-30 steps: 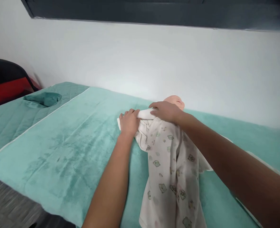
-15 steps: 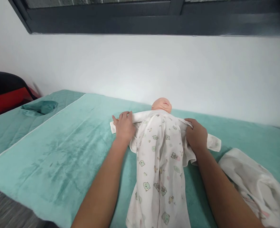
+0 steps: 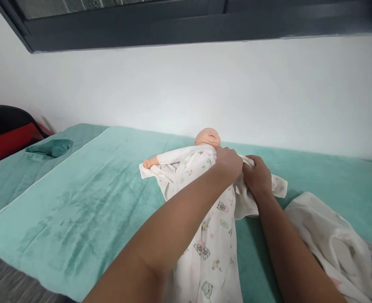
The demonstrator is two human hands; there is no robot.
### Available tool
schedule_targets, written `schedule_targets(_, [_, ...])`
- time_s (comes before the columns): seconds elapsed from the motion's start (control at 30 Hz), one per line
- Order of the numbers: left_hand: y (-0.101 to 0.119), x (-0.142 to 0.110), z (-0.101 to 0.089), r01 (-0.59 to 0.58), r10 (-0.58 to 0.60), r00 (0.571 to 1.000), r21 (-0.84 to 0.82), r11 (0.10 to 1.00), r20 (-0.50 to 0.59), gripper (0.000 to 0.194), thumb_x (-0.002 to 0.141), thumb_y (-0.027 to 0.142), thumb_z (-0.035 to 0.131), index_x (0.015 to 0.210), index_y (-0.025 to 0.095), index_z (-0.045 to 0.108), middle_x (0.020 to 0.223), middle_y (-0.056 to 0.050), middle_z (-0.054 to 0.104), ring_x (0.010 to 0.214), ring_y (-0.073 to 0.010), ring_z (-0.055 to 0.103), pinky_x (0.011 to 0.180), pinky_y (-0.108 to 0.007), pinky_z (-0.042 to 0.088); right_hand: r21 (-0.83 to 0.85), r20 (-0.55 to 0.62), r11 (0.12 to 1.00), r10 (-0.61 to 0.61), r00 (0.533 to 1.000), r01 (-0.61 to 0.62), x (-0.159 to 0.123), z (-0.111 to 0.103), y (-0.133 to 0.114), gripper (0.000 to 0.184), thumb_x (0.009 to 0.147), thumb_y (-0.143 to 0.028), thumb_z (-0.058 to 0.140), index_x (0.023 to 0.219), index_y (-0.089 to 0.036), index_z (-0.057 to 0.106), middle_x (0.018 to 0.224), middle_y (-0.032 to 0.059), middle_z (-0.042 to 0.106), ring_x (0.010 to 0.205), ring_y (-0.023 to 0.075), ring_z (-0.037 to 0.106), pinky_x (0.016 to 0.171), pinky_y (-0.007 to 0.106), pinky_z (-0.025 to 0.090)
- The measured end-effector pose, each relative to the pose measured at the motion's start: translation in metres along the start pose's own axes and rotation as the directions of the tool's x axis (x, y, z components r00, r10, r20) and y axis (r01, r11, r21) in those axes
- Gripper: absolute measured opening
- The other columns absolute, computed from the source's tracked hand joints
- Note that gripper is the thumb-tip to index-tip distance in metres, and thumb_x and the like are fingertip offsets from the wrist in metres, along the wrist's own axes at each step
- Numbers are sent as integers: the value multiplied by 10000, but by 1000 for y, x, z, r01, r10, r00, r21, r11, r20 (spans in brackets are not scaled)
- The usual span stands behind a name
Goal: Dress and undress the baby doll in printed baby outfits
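Note:
A baby doll (image 3: 208, 136) lies face up on the green bed cover, its head toward the wall. White baby clothes (image 3: 216, 252) printed with small animals lie over its body and hide the legs. The doll's arm on the left sits in a plain white sleeve, its small hand (image 3: 150, 162) showing on a printed cuff. My left hand (image 3: 229, 162) reaches across the doll's chest to its shoulder on the right, fingers bent onto the cloth and partly hidden. Beside it, my right hand (image 3: 258, 176) is closed on the bunched cloth near the sleeve on the right.
A crumpled white cloth (image 3: 331, 240) lies at the right of the bed. The green bed cover (image 3: 78, 202) spreads to the left, with a dark green cloth piece (image 3: 49, 148) near its far corner. A black and red object (image 3: 11, 132) stands at the left; a white wall (image 3: 142, 92) rises behind.
My left hand has moved from the left sleeve across to the doll's right-side shoulder, uncovering the doll's small hand. The right hand stays at the cloth on the right. The view has shifted slightly.

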State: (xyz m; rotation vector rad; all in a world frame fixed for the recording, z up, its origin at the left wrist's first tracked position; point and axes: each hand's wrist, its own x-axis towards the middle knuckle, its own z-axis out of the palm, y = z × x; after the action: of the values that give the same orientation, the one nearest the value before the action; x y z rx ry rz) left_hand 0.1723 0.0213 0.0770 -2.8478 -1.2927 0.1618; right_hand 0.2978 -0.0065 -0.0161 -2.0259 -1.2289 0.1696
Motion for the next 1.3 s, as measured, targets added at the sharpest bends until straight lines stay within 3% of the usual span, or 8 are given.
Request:
schedule_targets(0.3, [-27,-10,-14,-8,5,996,-31,999,-89,257,826,106,551,1028,159,701,1068,-144,691,1062,-287,627,871,-408,452,338,-79,941,57,995,-27,15,-2,21,374,705,-318,591,1052,-223,690,1032,66,720,942,261,654,876,423,510])
schedule_targets(0.57, [-57,-40,-41,74,-74,985,-7,997,-155,310,840,85,492,1101,137,652,1103,-138,659,1011,-273,630,765,-354,480,802,8,551,378,926,-232,16,-8,27,354,508,-135,681,849,-222,648,997,37,733,819,208,698,645,318,580])
schedule_targets(0.7, [-57,-43,-41,86,-88,986,-20,996,-141,322,835,76,476,1106,130,643,1090,-134,653,993,-273,630,749,-359,483,851,63,449,431,900,-274,16,-13,26,378,493,-75,663,834,-236,634,1078,22,717,874,190,701,702,324,598])
schedule_targets(0.97, [-66,-38,-41,128,-134,976,-42,991,-173,328,839,88,478,1122,141,635,1098,-138,657,993,-278,637,744,-358,478,854,80,454,372,925,-256,19,-9,35,508,445,-56,690,919,-226,624,1111,16,680,918,179,678,666,257,571])
schedule_targets(1.13, [-48,-32,-26,99,-108,979,-59,993,-174,299,862,112,487,1119,145,635,1097,-141,657,1076,-287,621,848,-393,469,947,108,233,420,901,-223,20,-18,28,511,531,-96,603,1021,-241,590,1276,49,625,1101,199,647,878,332,557])
schedule_targets(1.17, [-43,-34,-21,81,-93,981,-74,994,-168,272,873,125,489,1097,150,641,1085,-133,663,1077,-279,621,866,-393,466,943,58,269,444,894,-195,18,-20,23,466,570,-120,599,1020,-238,589,1283,57,623,1127,207,636,934,362,536])
schedule_targets(1.23, [-38,-42,-13,42,-66,980,-128,991,-186,222,907,169,481,1053,159,648,1063,-113,676,1060,-261,624,894,-392,464,855,-154,512,397,905,-79,10,-20,8,340,678,-199,606,1016,-228,608,1248,63,640,1161,230,613,1022,415,480])
schedule_targets(1.3, [-43,-58,-4,29,-96,953,-229,973,-288,233,953,231,449,1074,175,640,1094,-93,681,1077,-244,616,931,-389,461,636,-296,767,142,945,84,-4,-15,-13,268,797,-319,595,1044,-226,641,1201,60,658,1176,248,592,1074,452,424])
